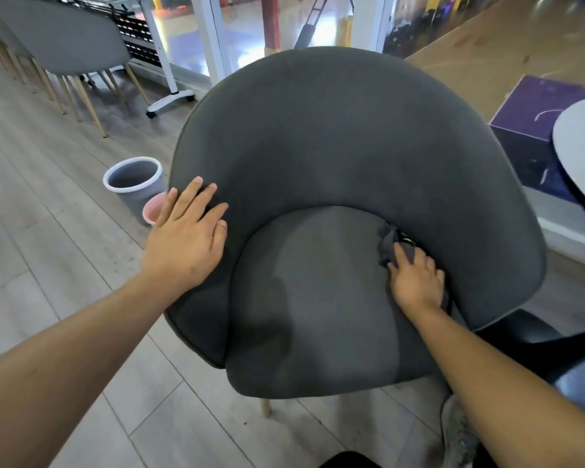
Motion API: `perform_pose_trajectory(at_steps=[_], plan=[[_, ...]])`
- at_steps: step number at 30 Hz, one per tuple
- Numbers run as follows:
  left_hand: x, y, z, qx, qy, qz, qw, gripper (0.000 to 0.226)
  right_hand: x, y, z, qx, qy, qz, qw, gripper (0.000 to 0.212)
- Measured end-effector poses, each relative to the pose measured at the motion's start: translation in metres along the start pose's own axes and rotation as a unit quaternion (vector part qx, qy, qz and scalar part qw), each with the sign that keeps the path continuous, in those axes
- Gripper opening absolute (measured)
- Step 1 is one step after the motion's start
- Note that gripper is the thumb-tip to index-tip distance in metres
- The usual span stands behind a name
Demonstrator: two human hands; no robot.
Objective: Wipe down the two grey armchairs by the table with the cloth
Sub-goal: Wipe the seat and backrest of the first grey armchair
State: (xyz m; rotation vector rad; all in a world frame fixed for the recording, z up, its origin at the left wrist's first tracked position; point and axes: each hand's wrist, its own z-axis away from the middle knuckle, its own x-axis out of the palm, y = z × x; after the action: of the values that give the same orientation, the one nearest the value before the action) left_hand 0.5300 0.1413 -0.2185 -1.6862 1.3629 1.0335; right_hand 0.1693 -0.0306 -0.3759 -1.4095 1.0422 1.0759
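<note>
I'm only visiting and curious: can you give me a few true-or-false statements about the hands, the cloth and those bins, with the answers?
1. The right hand presses the cloth where the armchair seat meets its backrest. True.
2. The left hand grips a spray bottle. False: it rests flat on the chair's arm and holds nothing.
3. A grey bin stands on the floor beside the chair. True.
4. The cloth is bright white. False: it is dark grey.
5. The pink bin sits on the seat. False: it is on the floor, against the grey bin.
</note>
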Motion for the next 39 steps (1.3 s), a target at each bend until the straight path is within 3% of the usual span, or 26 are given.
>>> perform_pose_trajectory(at_steps=[3,6,13,16,21,27,30,35,39], plan=[[-0.001,0.0,0.014,0.006,-0.012,-0.004,1.0,0.054,-0.009,0.022,0.0,0.043,-0.013,0.005,0.999,0.052],[-0.001,0.002,0.032,0.019,-0.002,-0.007,1.0,0.053,-0.005,-0.019,0.007,0.093,-0.02,-0.006,0.995,0.05],[0.001,0.007,0.038,0.021,0.025,-0.015,0.999,0.05,0.031,-0.204,0.138,-0.111,-0.041,-0.047,0.992,0.054],[0.004,0.006,0.038,0.024,0.035,-0.013,0.999,0.049,0.036,-0.244,0.179,-0.174,-0.09,-0.027,0.98,0.057],[0.003,0.006,0.038,0.019,0.036,-0.01,0.999,0.05,0.026,-0.187,0.146,-0.244,-0.076,-0.022,0.967,0.05],[0.002,0.006,0.039,0.021,0.023,-0.008,0.999,0.051,-0.006,-0.009,0.073,-0.055,-0.023,0.005,0.998,0.053],[0.002,0.007,0.039,0.02,0.039,-0.004,0.999,0.051,-0.02,0.046,0.064,0.034,-0.018,0.001,0.999,0.054],[0.004,0.007,0.039,0.024,0.067,0.0,0.997,0.047,-0.012,-0.003,0.08,0.075,-0.018,-0.02,0.997,0.051],[0.003,0.008,0.039,0.024,0.046,0.001,0.999,0.048,0.013,-0.115,0.146,-0.051,-0.036,-0.025,0.998,0.052]])
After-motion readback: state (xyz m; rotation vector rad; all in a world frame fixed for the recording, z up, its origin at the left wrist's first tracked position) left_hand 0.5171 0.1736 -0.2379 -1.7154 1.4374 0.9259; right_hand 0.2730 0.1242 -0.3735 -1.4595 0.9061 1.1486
